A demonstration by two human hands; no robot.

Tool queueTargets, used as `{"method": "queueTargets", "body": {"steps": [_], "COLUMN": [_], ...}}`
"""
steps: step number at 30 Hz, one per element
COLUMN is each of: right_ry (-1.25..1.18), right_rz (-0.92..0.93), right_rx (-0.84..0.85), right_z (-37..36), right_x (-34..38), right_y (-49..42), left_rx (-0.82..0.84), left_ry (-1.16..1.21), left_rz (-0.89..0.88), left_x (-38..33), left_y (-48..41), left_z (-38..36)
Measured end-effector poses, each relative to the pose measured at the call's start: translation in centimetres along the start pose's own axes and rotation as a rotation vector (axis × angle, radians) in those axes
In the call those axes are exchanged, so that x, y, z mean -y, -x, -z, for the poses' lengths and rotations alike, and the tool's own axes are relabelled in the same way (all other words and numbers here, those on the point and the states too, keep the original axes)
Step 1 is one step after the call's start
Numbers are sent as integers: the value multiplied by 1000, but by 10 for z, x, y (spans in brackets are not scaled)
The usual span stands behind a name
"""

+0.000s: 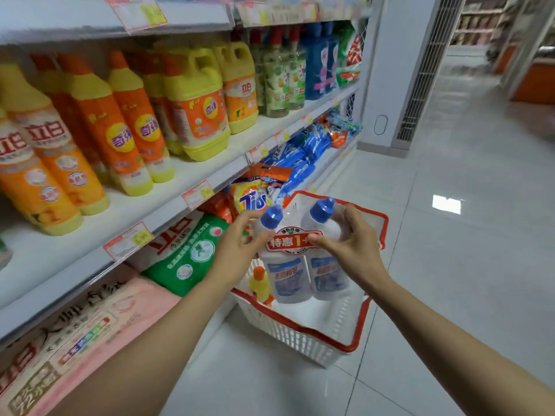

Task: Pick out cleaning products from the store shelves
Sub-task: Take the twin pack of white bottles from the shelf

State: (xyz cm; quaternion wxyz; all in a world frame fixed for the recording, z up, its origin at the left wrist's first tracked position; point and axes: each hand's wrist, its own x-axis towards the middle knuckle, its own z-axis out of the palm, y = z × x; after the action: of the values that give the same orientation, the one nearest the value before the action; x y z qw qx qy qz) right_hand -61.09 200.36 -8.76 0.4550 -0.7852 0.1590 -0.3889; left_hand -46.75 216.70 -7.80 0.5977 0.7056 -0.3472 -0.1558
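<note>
Basket (357,343) mostly free; yellow bottle (260,283) inside left.

The twin pack (295,265) is two white bottles with blue caps and blue body labels, bound at the shoulders by a red-and-white promo band. It is upright, caps leaning slightly away, and is held over the basket (330,340). The left hand (240,238) grips the left bottle's neck and the right hand (350,240) grips the right one. A small yellow bottle (260,285) with an orange top stands in the basket's left side, just beside the pack.
</note>
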Motion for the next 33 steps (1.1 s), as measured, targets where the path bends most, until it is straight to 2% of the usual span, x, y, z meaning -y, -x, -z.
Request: {"method": "queueTargets", "body": {"steps": [5, 11, 17, 20, 24, 27, 33], "right_ry": [33, 156, 493, 519, 560, 570, 547], "right_rz": [-169, -172, -207, -282, -347, -358, -428], "right_rx": [111, 202, 393, 447, 577, 621, 689], "right_z": [4, 5, -6, -9, -11, -14, -6], "right_x": [-39, -75, -109, -124, -135, -138, -137], "right_y": [0, 7, 23, 31, 38, 40, 46], "left_rx": [39, 144, 370, 482, 512, 484, 498], "left_ry": [-124, -250, -624, -769, -1123, -1133, -1043], "left_rz": [19, -47, 28, 93, -74, -118, -49], "left_x": [41, 82, 123, 132, 144, 149, 143], "left_y": [-16, -31, -35, -36, -36, -34, -25], "left_z": [-17, -31, -46, -53, -57, -57, -57]}}
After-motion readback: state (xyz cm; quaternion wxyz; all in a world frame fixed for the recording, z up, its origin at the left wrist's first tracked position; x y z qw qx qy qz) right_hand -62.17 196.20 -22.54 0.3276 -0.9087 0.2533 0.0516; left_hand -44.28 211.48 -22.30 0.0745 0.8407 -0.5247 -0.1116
